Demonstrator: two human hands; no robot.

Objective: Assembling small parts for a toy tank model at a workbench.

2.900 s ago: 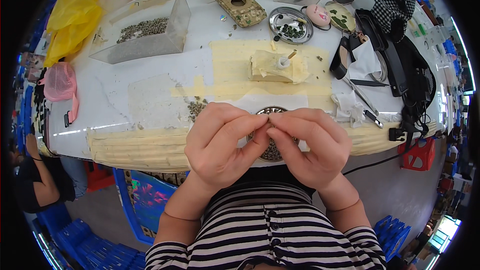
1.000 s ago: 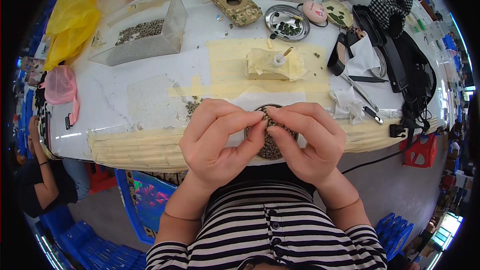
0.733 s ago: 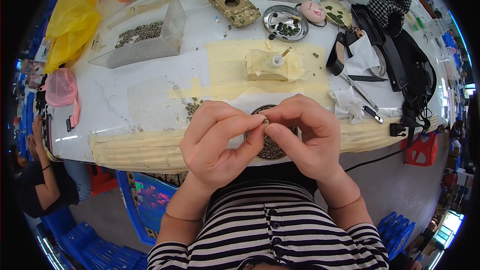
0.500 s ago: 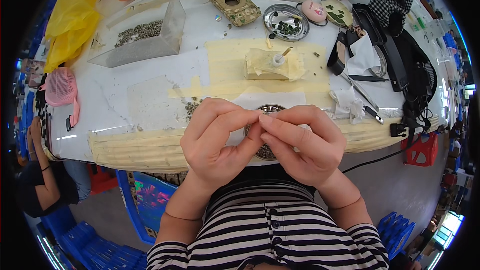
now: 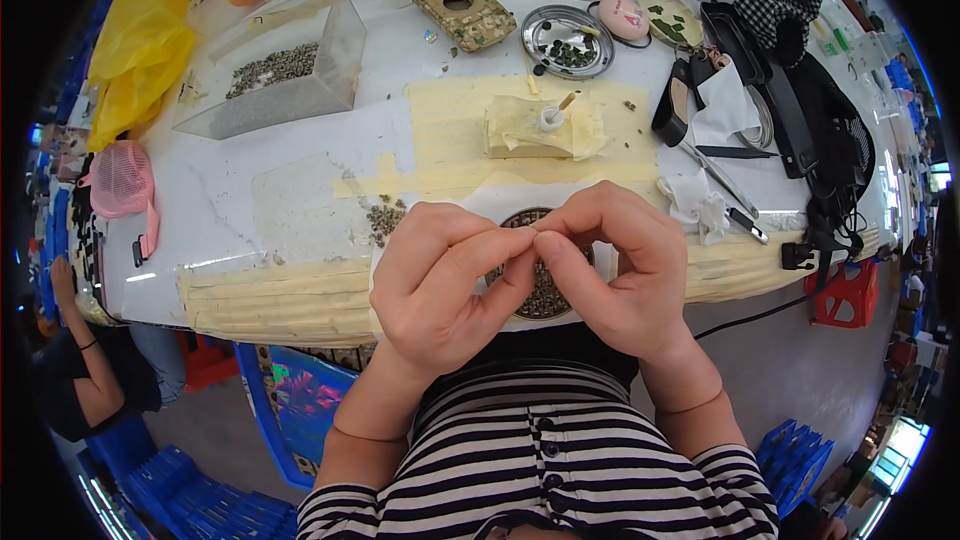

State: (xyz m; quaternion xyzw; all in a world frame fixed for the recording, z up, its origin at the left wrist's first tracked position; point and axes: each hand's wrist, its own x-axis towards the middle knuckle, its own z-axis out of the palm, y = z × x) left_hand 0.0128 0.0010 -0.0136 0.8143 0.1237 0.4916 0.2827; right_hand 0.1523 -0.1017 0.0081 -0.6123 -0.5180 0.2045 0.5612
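Note:
My left hand (image 5: 445, 285) and my right hand (image 5: 625, 265) meet fingertip to fingertip above a round dish (image 5: 545, 300) full of small greyish-brown parts. Both hands pinch with thumb and forefinger. Whatever lies between the tips is too small or too hidden to make out. The hands cover the dish's left and right sides. Just beyond them, a small white cup (image 5: 551, 119) with a thin stick in it stands on a tape-wrapped block (image 5: 520, 142). Loose small parts (image 5: 384, 220) lie on the table beside my left hand.
A clear bin (image 5: 270, 100) holds more small parts. Farther back are a camouflage-patterned model hull (image 5: 462, 8) and a round metal tray (image 5: 567, 43) with dark green pieces. Tweezers (image 5: 708, 177) and crumpled tissue (image 5: 692, 208) lie to the right. Another person's arm (image 5: 85, 340) shows at far left.
My right hand has shifted slightly up, its fingers rearranged around the pinch. My left hand has moved slightly right. More of the round dish shows between them.

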